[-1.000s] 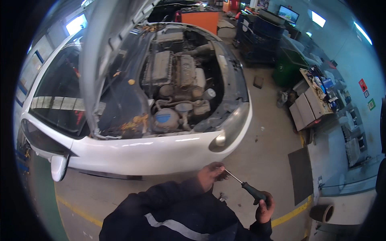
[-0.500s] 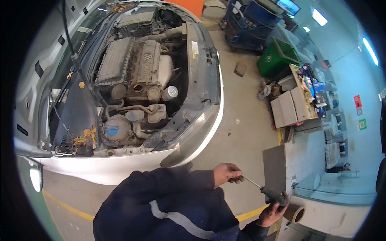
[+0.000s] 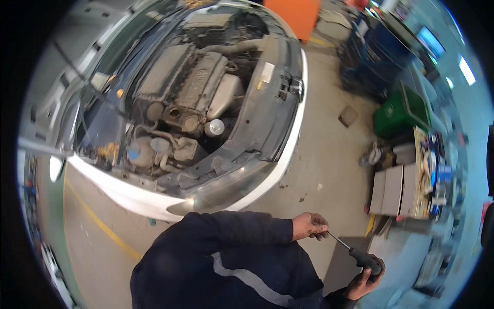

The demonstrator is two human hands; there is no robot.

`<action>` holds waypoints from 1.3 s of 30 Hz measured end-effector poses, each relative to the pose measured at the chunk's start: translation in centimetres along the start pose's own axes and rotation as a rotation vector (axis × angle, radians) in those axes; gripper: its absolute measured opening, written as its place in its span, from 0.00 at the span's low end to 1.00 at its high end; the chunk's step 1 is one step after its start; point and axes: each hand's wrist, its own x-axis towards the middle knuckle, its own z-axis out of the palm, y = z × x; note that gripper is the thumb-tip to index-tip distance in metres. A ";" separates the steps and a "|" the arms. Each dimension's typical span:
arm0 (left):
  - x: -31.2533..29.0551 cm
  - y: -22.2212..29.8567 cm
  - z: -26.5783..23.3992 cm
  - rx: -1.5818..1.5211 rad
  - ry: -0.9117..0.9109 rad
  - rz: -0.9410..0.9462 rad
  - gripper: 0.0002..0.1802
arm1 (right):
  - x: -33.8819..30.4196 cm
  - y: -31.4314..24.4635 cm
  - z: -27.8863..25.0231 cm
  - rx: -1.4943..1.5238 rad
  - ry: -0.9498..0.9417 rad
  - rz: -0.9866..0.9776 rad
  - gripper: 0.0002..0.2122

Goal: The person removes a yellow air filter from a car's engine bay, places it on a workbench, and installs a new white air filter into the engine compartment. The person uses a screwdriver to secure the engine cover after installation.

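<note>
A screwdriver point(image 3: 365, 259) with a thick black handle and a thin metal shaft is held between my hands in front of my body. Closed round the black handle is my right hand point(image 3: 364, 282). My left hand point(image 3: 309, 226) has its fingers pinched at the far end of the shaft, so the tip is hidden. Both hands are beyond the car's front corner, apart from the car. To the left lies the open engine bay with a dusty engine point(image 3: 200, 85). A round opening point(image 3: 174, 113) shows at the engine's near end, and a silver-topped cylinder point(image 3: 214, 127) stands beside it.
The white front fender point(image 3: 123, 193) runs close along my left side. A low cabinet point(image 3: 393, 190) with tools on top stands at right. Beyond it are a green bin point(image 3: 396, 113) and blue drums point(image 3: 378, 59). A small brown block point(image 3: 348, 116) lies on the floor.
The view has turned, so the car, bin and cabinet sit differently in the picture. Both hands keep their hold on the screwdriver, which appears slightly farther right.
</note>
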 end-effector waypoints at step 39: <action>-16.1 35.7 -57.5 1.149 2.261 -0.928 0.62 | 45.1 -20.1 73.3 0.536 -1.499 -0.528 0.28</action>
